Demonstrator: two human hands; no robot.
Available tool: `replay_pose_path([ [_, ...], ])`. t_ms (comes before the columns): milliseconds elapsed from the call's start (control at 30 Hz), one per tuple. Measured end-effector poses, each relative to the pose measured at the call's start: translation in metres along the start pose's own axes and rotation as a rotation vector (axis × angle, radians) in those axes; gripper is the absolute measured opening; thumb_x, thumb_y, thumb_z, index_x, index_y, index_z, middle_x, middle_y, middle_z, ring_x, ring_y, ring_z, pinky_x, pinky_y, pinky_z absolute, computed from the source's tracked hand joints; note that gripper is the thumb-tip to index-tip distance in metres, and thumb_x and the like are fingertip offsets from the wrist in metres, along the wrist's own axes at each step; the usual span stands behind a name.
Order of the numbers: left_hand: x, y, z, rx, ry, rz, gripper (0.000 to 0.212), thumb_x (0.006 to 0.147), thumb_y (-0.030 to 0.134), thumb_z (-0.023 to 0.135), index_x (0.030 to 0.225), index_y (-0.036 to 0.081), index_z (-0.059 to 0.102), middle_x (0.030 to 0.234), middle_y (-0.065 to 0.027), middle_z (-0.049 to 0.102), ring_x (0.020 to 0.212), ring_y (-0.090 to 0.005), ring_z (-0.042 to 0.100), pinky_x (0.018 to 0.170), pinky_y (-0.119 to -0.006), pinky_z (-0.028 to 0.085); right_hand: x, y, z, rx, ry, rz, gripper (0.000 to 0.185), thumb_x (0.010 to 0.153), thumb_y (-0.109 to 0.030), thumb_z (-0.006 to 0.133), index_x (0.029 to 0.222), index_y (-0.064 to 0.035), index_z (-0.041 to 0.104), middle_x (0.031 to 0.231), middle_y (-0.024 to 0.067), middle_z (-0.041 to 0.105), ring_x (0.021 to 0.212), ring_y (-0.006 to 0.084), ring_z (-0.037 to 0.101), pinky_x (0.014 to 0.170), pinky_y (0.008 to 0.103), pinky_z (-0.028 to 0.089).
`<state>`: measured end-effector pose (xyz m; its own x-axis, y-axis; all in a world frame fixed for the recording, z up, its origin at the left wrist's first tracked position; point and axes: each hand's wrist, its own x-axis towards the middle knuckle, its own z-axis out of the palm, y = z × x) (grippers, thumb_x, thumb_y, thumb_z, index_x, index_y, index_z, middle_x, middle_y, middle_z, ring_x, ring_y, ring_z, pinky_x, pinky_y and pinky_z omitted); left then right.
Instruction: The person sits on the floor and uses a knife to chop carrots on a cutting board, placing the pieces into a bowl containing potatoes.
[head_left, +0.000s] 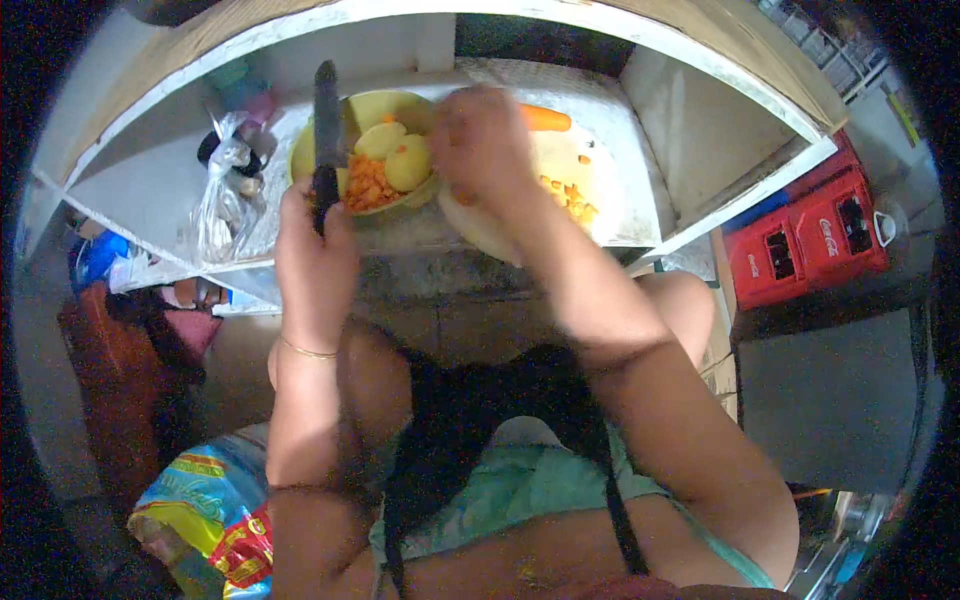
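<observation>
My left hand (315, 259) grips the dark handle of a kitchen knife (328, 112), its blade pointing away from me. Behind the knife stands a yellow-green bowl (379, 105), which holds peeled potatoes (409, 163) and finely diced carrot (370, 184). Blurred, my right hand (484, 142) hovers by the bowl's right rim, over a white cutting board (619, 184); whether its fingers hold anything is unclear. A carrot piece (547, 118) lies on the board past my right hand. Nearer me on it are small carrot cubes (574, 202), lit very brightly.
A knotted clear plastic bag (225, 187) sits left of the bowl on the white shelf. White partitions (712, 127) and a raised front frame enclose this work area. Red Coca-Cola crates (810, 232) stand at the right. A colourful plastic package (217, 510) is by my left side.
</observation>
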<state>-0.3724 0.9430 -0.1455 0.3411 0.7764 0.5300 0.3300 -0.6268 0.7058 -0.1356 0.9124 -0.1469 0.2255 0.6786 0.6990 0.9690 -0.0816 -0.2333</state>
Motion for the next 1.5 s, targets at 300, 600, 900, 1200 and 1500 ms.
replay_pose_path([
  [300, -0.041, 0.031, 0.041, -0.12, -0.328, 0.179, 0.041, 0.093, 0.01, 0.057, 0.131, -0.002, 0.051, 0.11, -0.0295, 0.065, 0.1, -0.0478, 0.064, 0.089, -0.051, 0.051, -0.088, 0.119, -0.039, 0.103, -0.192, 0.27, 0.039, 0.093, -0.035, 0.055, 0.086, 0.0004, 0.069, 0.092, 0.0249, 0.067, 0.097, 0.044, 0.061, 0.09, 0.0497, 0.047],
  [600, -0.07, 0.044, 0.089, -0.003, -0.581, 0.007, 0.045, 0.092, 0.009, 0.055, 0.134, -0.002, 0.043, 0.106, -0.0359, 0.062, 0.096, -0.0542, 0.06, 0.086, -0.06, 0.049, -0.106, 0.092, -0.039, 0.096, -0.102, 0.209, 0.03, 0.093, -0.026, 0.058, 0.097, 0.0013, 0.07, 0.098, 0.0242, 0.067, 0.1, 0.0419, 0.061, 0.09, 0.0507, 0.047],
  [900, -0.097, 0.078, 0.126, -0.023, -0.778, -0.106, 0.046, 0.096, 0.013, 0.051, 0.138, -0.002, 0.039, 0.109, -0.0347, 0.062, 0.09, -0.0497, 0.066, 0.081, -0.056, 0.055, -0.109, 0.08, -0.03, -0.062, -0.041, 0.257, 0.021, 0.088, -0.017, 0.066, 0.095, 0.0024, 0.062, 0.097, 0.024, 0.064, 0.092, 0.0439, 0.06, 0.086, 0.0507, 0.048],
  [1200, -0.095, 0.077, 0.16, -0.311, -0.855, -0.256, 0.041, 0.097, 0.011, 0.054, 0.133, 0.002, 0.037, 0.067, -0.013, 0.06, 0.046, -0.0232, 0.059, 0.042, -0.04, 0.051, -0.103, 0.085, -0.042, 0.007, 0.077, 0.449, 0.012, 0.086, -0.01, 0.06, 0.086, 0.0006, 0.064, 0.085, 0.0239, 0.065, 0.088, 0.0448, 0.059, 0.082, 0.0519, 0.048],
  [1500, -0.048, 0.075, 0.084, -0.239, -0.355, 0.029, 0.043, 0.09, 0.008, 0.056, 0.128, -0.007, 0.042, 0.099, -0.0349, 0.063, 0.094, -0.054, 0.061, 0.083, -0.057, 0.05, -0.001, 0.02, -0.017, 0.091, 0.146, 0.222, 0.012, 0.088, -0.011, 0.061, 0.084, 0.0008, 0.063, 0.09, 0.0216, 0.065, 0.09, 0.0397, 0.06, 0.084, 0.0473, 0.049],
])
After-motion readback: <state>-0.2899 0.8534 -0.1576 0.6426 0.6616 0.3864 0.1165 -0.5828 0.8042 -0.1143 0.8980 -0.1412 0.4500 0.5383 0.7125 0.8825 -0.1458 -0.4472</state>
